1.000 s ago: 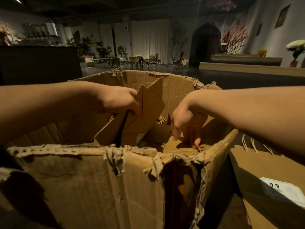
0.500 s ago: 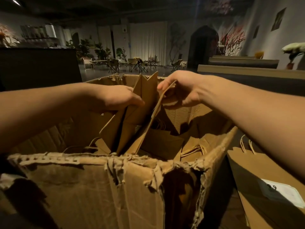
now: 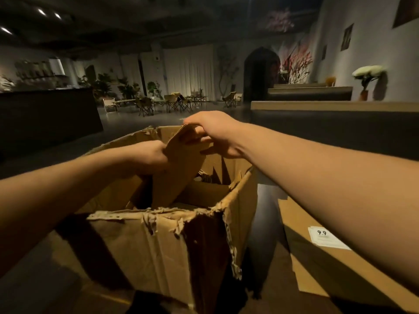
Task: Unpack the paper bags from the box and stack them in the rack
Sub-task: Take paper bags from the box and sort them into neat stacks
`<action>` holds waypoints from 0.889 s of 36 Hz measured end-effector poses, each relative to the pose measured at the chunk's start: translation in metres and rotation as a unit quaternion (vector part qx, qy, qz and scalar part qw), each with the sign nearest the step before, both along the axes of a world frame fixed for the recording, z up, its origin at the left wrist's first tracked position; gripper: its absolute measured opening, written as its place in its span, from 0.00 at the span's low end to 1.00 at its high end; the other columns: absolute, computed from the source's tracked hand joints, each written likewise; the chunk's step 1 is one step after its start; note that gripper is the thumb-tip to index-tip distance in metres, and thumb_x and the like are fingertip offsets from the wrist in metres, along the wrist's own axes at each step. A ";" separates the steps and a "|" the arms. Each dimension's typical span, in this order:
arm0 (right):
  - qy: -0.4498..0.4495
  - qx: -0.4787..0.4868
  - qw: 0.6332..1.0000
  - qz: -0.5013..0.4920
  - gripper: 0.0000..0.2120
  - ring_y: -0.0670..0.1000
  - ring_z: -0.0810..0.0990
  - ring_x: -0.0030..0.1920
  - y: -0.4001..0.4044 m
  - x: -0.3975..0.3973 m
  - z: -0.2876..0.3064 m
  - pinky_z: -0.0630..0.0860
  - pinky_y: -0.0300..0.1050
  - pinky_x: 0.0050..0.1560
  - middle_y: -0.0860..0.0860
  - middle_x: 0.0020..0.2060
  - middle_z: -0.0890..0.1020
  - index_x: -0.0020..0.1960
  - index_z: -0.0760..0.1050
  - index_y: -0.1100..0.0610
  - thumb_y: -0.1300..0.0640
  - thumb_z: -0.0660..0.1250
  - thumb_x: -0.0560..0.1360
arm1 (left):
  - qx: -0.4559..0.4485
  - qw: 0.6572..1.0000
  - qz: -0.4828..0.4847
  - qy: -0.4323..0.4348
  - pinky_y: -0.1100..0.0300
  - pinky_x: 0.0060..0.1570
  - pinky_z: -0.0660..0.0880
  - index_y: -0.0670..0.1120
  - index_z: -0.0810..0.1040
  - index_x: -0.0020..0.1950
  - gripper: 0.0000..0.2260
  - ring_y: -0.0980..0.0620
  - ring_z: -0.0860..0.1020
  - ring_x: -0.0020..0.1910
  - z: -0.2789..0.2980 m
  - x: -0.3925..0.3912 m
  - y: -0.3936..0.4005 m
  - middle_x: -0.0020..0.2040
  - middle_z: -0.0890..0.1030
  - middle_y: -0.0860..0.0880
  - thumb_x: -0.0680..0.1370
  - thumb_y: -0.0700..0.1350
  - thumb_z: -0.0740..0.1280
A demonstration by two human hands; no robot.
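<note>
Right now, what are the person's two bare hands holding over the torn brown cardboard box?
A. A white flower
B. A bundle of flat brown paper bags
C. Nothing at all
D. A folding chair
B: the left hand and right hand both grip the flat brown paper bags, whose lower end sits inside the torn brown cardboard box.

Dim warm light, deep shadows, soft blur, wide-angle bending at edges.

Brown on brown, in dim yellow light

My hands hold plain tan paper bags [image 3: 179,168] above a tan cardboard box [image 3: 158,250] with a dark brown stain at its torn corner; beside it a tan flat bag [image 3: 317,268] carries a white label [image 3: 326,240] printed with black digits.
</note>
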State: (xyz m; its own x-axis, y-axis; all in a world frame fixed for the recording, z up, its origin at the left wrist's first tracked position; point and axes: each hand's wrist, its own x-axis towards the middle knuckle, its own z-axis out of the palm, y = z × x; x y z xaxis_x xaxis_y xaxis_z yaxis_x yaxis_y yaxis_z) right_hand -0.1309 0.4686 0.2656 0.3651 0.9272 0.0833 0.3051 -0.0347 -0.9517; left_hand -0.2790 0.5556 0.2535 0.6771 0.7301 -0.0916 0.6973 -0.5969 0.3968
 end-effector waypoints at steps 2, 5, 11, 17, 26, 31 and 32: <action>-0.020 0.007 1.000 0.000 0.13 0.56 0.80 0.58 -0.015 0.001 0.001 0.80 0.53 0.53 0.55 0.55 0.82 0.65 0.76 0.53 0.52 0.63 0.81 | 0.027 0.999 0.011 -0.038 0.55 0.45 0.77 0.45 0.80 0.48 0.07 0.48 0.82 0.46 0.006 -0.012 -0.005 0.51 0.84 0.43 0.82 0.37 0.63; -0.056 0.021 0.998 0.002 0.18 0.56 0.83 0.57 -0.045 0.004 0.007 0.82 0.54 0.57 0.56 0.55 0.82 0.73 0.69 0.54 0.57 0.61 0.83 | 0.048 0.990 0.044 -0.129 0.58 0.40 0.73 0.47 0.79 0.47 0.08 0.51 0.80 0.43 0.021 -0.032 -0.018 0.46 0.82 0.47 0.83 0.39 0.62; -0.130 -0.045 0.991 -0.006 0.07 0.55 0.84 0.55 -0.090 0.006 0.014 0.80 0.41 0.43 0.59 0.58 0.82 0.58 0.77 0.51 0.57 0.61 0.83 | 0.096 0.950 0.086 -0.284 0.60 0.33 0.68 0.51 0.76 0.46 0.10 0.53 0.76 0.37 0.060 -0.067 -0.061 0.42 0.79 0.50 0.84 0.40 0.61; -0.003 -0.047 0.999 0.005 0.19 0.56 0.84 0.54 -0.134 -0.009 0.016 0.84 0.50 0.51 0.58 0.58 0.81 0.68 0.73 0.57 0.47 0.58 0.84 | 0.029 0.923 0.064 -0.378 0.57 0.38 0.70 0.49 0.76 0.46 0.08 0.50 0.75 0.38 0.065 -0.093 -0.108 0.43 0.78 0.46 0.83 0.40 0.62; 0.291 0.020 0.956 0.007 0.30 0.63 0.84 0.55 -0.210 0.002 0.021 0.80 0.58 0.53 0.62 0.58 0.83 0.68 0.75 0.59 0.37 0.51 0.83 | 0.150 0.910 -0.132 -0.363 0.56 0.50 0.77 0.61 0.75 0.49 0.12 0.60 0.80 0.49 0.037 -0.095 -0.196 0.49 0.79 0.59 0.83 0.43 0.62; 0.275 0.053 0.960 -0.015 0.28 0.60 0.81 0.59 -0.265 0.018 0.022 0.71 0.48 0.60 0.53 0.59 0.80 0.70 0.72 0.59 0.39 0.58 0.82 | 0.314 0.870 -0.297 -0.237 0.58 0.60 0.79 0.60 0.72 0.71 0.21 0.62 0.78 0.62 0.000 -0.088 -0.228 0.64 0.79 0.58 0.79 0.46 0.63; 0.259 0.066 0.964 -0.007 0.28 0.59 0.79 0.59 -0.276 0.027 0.018 0.71 0.48 0.62 0.55 0.61 0.78 0.69 0.73 0.59 0.39 0.58 0.82 | 0.353 0.854 -0.325 -0.202 0.54 0.63 0.78 0.57 0.71 0.73 0.24 0.57 0.78 0.65 -0.010 -0.085 -0.231 0.68 0.79 0.54 0.78 0.43 0.67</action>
